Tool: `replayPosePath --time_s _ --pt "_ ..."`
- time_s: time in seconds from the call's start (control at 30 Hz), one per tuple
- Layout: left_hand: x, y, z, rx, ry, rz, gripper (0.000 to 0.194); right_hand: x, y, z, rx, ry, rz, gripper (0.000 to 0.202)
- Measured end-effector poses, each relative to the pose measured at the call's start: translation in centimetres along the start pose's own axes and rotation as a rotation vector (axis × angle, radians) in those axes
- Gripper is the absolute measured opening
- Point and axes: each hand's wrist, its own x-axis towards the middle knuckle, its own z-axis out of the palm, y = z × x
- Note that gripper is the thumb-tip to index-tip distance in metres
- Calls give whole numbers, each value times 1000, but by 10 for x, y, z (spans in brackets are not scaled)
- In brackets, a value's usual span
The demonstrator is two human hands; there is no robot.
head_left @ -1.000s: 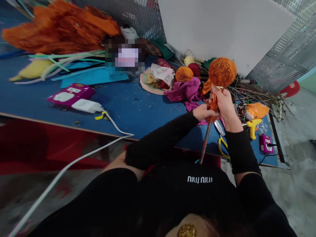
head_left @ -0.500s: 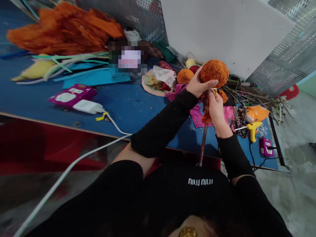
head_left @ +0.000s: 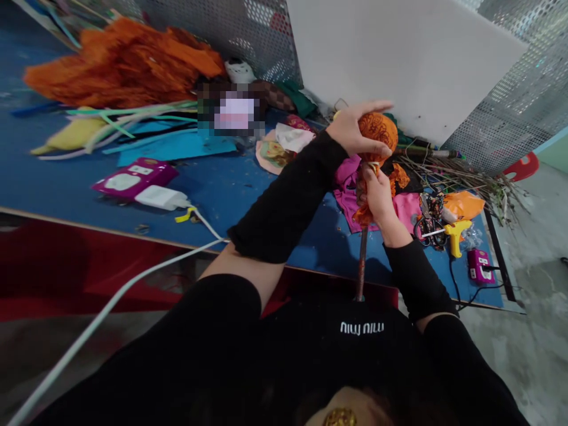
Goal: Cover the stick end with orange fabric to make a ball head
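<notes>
My left hand (head_left: 352,127) cups a round ball covered in orange patterned cloth (head_left: 378,135) from its left side, fingers stretched over the top and thumb across the lower front. Directly below, my right hand (head_left: 379,192) is closed around the gathered neck of the same cloth. Loose orange cloth (head_left: 364,214) hangs under the fist. A thin brownish stick (head_left: 362,263) runs down from it toward my black top. Pink cloth (head_left: 348,198) lies on the blue table (head_left: 266,207) behind my hands. What lies inside the right fist is partly hidden.
To the right are scissors (head_left: 428,228), a yellow glue gun (head_left: 456,236), a purple power socket block (head_left: 481,266) and dry twigs (head_left: 470,171). At left lie orange fabric (head_left: 128,65), foam strips and another purple socket block (head_left: 133,177) with a white cable (head_left: 128,290).
My left hand has lifted its fingers over the ball's top and spread wider around it. The ball and my right hand have shifted slightly left and down in view.
</notes>
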Motion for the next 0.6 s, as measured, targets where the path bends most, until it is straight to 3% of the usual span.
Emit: replayPosePath --time_s 0.13,0.3,0.4,0.5,0.6 --pt "-2 -1 2 21 14 -24 37 0 6 9 0 25 3 28" --pt "-14 -11 8 71 82 -63 34 5 21 8 -20 34 5 30" --pt "-4 -7 1 155 -13 -192 43 11 24 3 -14 39 32 32" --pt "18 4 -9 179 -106 -235 25 14 22 1 -14 -4 11 34" --pt "37 15 -14 208 -248 -278 26 12 19 3 -25 -46 -8 35"
